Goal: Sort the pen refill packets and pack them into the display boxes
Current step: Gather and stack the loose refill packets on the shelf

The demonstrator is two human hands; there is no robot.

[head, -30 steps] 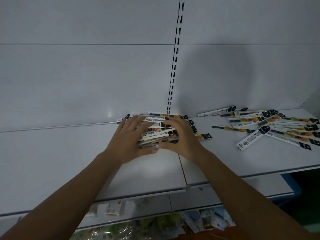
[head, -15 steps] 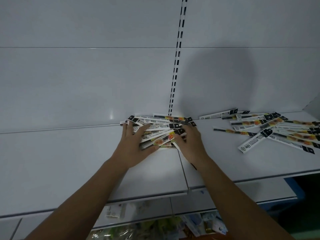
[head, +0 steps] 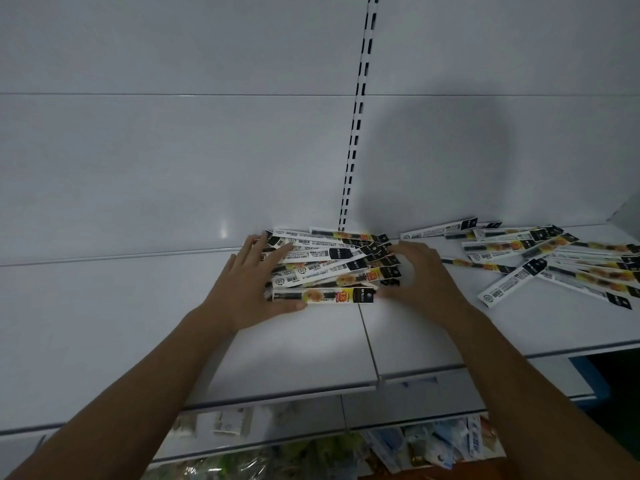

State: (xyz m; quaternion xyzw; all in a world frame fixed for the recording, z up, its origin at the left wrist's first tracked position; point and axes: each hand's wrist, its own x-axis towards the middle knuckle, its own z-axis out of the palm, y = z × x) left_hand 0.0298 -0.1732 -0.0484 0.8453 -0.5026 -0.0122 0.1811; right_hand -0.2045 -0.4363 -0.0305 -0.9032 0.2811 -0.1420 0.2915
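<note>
Several packaged goods [head: 433,445] sit below and nearer than the hands, too blurred to identify. Above them, 2 forearms reach over the white shelf [head: 294,351]. The left hand [head: 247,289] lies flat with spread, straight fingers on the left end of the pile of refill packets [head: 325,258], its thumb along the nearest packet [head: 322,295]. The right hand [head: 424,275] arches over the pile's right end and seems to cup it between curved fingers and thumb, so the pile sits squeezed between the 2 hands. Right of the right hand, apart from the pile, loose packets [head: 540,261] lie scattered and crossing one another. Beyond the grip, a slotted upright [head: 360,109] rises up the white back panel [head: 173,150].
</note>
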